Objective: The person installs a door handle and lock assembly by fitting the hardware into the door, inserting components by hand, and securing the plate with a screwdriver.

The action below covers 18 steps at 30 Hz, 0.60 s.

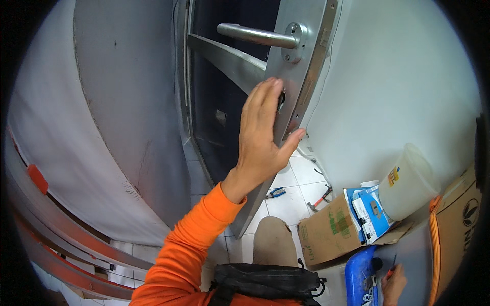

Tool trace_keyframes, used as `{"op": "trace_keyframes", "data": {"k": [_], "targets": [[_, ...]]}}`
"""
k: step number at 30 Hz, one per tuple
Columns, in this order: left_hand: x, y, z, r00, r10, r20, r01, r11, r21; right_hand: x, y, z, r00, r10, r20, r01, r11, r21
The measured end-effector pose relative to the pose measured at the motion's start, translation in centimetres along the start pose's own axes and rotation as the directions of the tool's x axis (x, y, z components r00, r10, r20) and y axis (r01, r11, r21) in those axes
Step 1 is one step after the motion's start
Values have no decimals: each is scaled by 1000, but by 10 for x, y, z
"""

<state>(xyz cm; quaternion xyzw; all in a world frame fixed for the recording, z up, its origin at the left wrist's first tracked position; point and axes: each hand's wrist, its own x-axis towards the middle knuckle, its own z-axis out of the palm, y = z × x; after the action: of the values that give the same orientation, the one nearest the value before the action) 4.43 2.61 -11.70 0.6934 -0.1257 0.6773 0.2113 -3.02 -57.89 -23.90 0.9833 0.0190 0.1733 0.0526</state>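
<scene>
Orange-sleeved left hand (263, 130) raised, fingers (265, 97) flat against the door's metal lock plate (293, 76).

Building interior under fit-out or repair, doorway work spot. Grey metal door (301, 66) ajar, lever handle (255, 35) and lock plate on edge, bare painted walls (398, 92). White tiled floor (291, 204) strewn with pliers (276, 193) and hammer (319, 199). Open cardboard box (326, 232) holding blue-and-white hardware packets (368, 211), translucent plastic tub (408, 183), blue case (360, 275) alongside. Orange ladder rails (56, 245) at left.
</scene>
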Motion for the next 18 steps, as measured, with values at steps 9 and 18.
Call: {"op": "trace_keyframes", "data": {"k": [9,18], "targets": [[-27,90,-80,794,-128,594,423,818,-389,110,-338,-88,824,-275,-495,392,-353,849],[14,72,-161,909,-416,-35,410,873,264,179,-478,-161,580,23,-814,800,-206,564]]}}
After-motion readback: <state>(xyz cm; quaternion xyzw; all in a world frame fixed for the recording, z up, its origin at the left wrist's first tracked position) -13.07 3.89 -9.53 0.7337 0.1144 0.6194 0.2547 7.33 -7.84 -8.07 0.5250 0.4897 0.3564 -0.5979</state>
